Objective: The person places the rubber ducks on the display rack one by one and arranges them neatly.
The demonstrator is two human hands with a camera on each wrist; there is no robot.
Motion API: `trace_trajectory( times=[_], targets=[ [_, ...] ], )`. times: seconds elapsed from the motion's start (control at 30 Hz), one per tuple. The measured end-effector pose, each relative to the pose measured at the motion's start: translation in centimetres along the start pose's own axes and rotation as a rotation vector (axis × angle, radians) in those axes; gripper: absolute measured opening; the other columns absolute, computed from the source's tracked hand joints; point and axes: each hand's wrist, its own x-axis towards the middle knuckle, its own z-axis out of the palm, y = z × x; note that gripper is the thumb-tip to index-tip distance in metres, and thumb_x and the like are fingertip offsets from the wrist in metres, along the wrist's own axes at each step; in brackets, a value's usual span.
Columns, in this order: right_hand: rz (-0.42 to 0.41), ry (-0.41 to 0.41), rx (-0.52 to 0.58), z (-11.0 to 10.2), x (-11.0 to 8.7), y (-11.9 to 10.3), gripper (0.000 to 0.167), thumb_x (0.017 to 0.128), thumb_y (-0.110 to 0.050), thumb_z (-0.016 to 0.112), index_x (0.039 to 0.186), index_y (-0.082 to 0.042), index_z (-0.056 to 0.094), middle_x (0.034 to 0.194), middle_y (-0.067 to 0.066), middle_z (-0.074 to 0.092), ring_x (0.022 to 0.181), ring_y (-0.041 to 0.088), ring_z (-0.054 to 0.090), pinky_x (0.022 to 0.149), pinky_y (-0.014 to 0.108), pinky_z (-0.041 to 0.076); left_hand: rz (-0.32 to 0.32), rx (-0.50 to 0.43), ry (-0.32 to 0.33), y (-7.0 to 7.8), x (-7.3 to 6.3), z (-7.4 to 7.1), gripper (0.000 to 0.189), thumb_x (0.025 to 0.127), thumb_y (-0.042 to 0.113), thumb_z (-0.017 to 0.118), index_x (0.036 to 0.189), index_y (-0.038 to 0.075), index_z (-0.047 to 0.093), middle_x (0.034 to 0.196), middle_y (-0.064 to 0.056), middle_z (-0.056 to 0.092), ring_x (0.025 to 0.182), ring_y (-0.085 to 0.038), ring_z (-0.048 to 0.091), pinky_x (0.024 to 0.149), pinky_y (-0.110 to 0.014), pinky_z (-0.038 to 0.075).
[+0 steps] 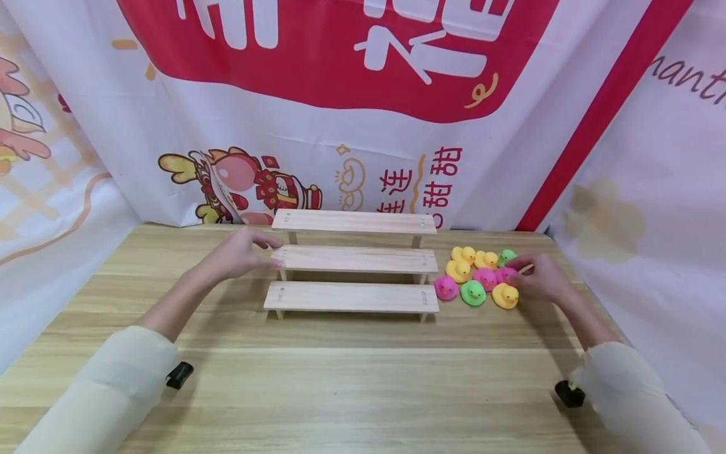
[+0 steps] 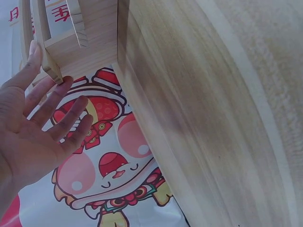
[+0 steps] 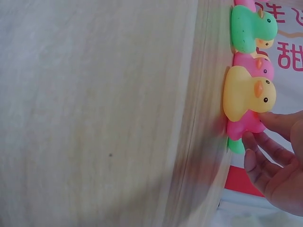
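A three-tier wooden display stand (image 1: 351, 258) rises near the back of the table. At its left end my left hand (image 1: 245, 253) pinches the middle board between thumb and fingers; in the left wrist view, the other fingers of this hand (image 2: 45, 120) are spread. Right of the stand sits a cluster of rubber ducks. My right hand (image 1: 541, 277) grips a pink rubber duck (image 3: 246, 124) at the cluster's right side, thumb on one side and fingers on the other. A yellow duck (image 1: 505, 296) is just in front of it, partly hiding it in the right wrist view.
Other ducks stand close together: a green duck (image 1: 473, 293), a pink duck (image 1: 446, 288) by the lowest board, several yellow ones behind, and a green duck (image 1: 507, 256) at the back. A printed cloth (image 1: 340, 126) hangs behind the wooden table (image 1: 363, 384).
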Motion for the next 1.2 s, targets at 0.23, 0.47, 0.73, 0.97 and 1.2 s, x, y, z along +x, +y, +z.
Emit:
trace_trajectory(
  times=[0.23, 0.47, 0.73, 0.97, 1.2],
  targets=[
    [0.006, 0.025, 0.001, -0.2, -0.2, -0.2, 0.032, 0.093, -0.005, 0.073, 0.119, 0.013, 0.069, 0.107, 0.03, 0.07, 0.088, 0.035, 0.069, 0.065, 0.028, 0.058, -0.019, -0.02, -0.012, 0.2, 0.1, -0.1, 0.052, 0.085, 0.027, 0.088, 0.125, -0.003, 0.072, 0.121, -0.022, 0.072, 0.113, -0.037, 0.065, 0.096, -0.055, 0.053],
    [-0.061, 0.109, -0.006, -0.5, -0.1, -0.4, 0.023, 0.092, -0.002, 0.075, 0.112, 0.01, 0.074, 0.101, 0.026, 0.073, 0.084, 0.033, 0.07, 0.066, 0.022, 0.055, -0.025, -0.03, -0.015, 0.3, 0.1, -0.2, 0.052, 0.085, 0.025, 0.088, 0.125, -0.003, 0.072, 0.122, -0.023, 0.072, 0.112, -0.037, 0.065, 0.095, -0.054, 0.053],
    [-0.082, 0.155, -0.053, -0.7, 0.1, -2.0, 0.027, 0.092, -0.005, 0.077, 0.115, 0.008, 0.074, 0.104, 0.025, 0.075, 0.089, 0.037, 0.071, 0.07, 0.018, 0.054, -0.028, -0.034, -0.022, 0.6, 0.2, -0.3, 0.053, 0.085, 0.027, 0.088, 0.125, -0.004, 0.072, 0.12, -0.024, 0.072, 0.112, -0.038, 0.065, 0.095, -0.055, 0.053],
    [-0.07, 0.162, -0.093, -0.7, 0.3, -4.7, 0.028, 0.094, -0.012, 0.077, 0.118, 0.0, 0.076, 0.108, 0.019, 0.074, 0.093, 0.035, 0.07, 0.074, 0.033, 0.057, -0.025, -0.037, -0.024, 0.4, 0.2, -0.2, 0.052, 0.084, 0.025, 0.088, 0.125, -0.004, 0.072, 0.122, -0.022, 0.072, 0.111, -0.037, 0.065, 0.093, -0.052, 0.054],
    [-0.036, 0.168, -0.056, -0.7, 0.5, -6.5, 0.031, 0.093, -0.021, 0.079, 0.115, 0.0, 0.074, 0.105, 0.017, 0.074, 0.096, 0.033, 0.068, 0.073, 0.03, 0.056, -0.026, -0.039, -0.028, 0.3, 0.2, -0.2, 0.053, 0.084, 0.025, 0.088, 0.125, -0.005, 0.071, 0.122, -0.022, 0.072, 0.11, -0.036, 0.066, 0.093, -0.052, 0.054]
  ],
)
